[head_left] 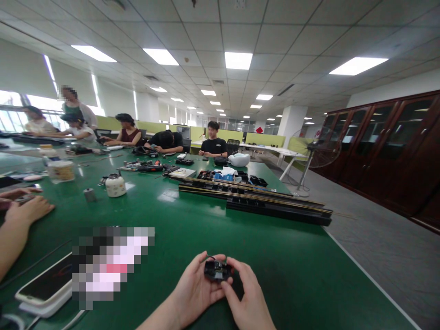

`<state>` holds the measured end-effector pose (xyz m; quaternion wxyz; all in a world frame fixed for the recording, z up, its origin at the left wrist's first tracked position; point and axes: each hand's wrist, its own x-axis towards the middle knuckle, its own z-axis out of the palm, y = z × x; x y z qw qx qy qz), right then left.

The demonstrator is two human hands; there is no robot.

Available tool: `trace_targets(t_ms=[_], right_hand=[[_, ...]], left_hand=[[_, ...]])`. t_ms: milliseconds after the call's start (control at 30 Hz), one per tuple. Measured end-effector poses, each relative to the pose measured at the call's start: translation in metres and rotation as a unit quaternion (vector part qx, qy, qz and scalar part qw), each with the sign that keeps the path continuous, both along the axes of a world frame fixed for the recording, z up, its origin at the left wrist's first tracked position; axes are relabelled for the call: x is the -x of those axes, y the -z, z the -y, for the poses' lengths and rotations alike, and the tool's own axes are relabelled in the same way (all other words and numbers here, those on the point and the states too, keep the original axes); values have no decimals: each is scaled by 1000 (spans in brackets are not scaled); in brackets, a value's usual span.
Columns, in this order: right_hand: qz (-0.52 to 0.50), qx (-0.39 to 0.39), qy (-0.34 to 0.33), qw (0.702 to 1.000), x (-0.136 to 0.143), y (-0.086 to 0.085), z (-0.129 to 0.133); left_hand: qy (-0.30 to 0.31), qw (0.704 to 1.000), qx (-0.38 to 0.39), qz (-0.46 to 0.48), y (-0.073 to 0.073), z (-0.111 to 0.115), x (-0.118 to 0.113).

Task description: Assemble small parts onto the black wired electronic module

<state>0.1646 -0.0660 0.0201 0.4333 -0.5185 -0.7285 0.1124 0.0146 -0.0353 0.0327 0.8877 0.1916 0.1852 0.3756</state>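
Note:
A small black device point(217, 271) with its inner parts exposed is held between both hands, above the green table point(165, 256) near its front edge. My left hand point(195, 286) cradles it from the left and below, with fingers curled under it. On the right side, my right hand point(245, 286) grips the device's edge between thumb and fingers. A short dark wire shows at the top of the device. What the inner parts are is too small to tell.
Long black rails point(275, 208) with thin brass-coloured rods lie beyond the hands. A phone point(48, 279) and cables lie at left, near another person's hands point(30, 208). A jar point(116, 185), a metal cylinder point(89, 195) and tools stand farther back. Several people sit around.

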Motion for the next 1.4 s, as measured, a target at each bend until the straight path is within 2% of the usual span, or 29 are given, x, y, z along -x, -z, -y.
trace_targets(t_ms=[433, 667, 800, 1033, 1400], right_hand=[[12, 26, -15, 999, -2, 9, -4], [-15, 6, 40, 999, -5, 16, -6], [-37, 19, 65, 997, -8, 18, -8], [-41, 14, 59, 997, -8, 14, -8], [-32, 35, 56, 997, -9, 14, -9]], left_hand=[[-3, 1000, -15, -25, -2, -1, 0], [-29, 998, -24, -46, 2, -2, -2], [-57, 994, -66, -73, 3, 0, -1], [-109, 977, -139, -120, 5, 2, -2], [-96, 964, -196, -155, 14, -6, -2]])
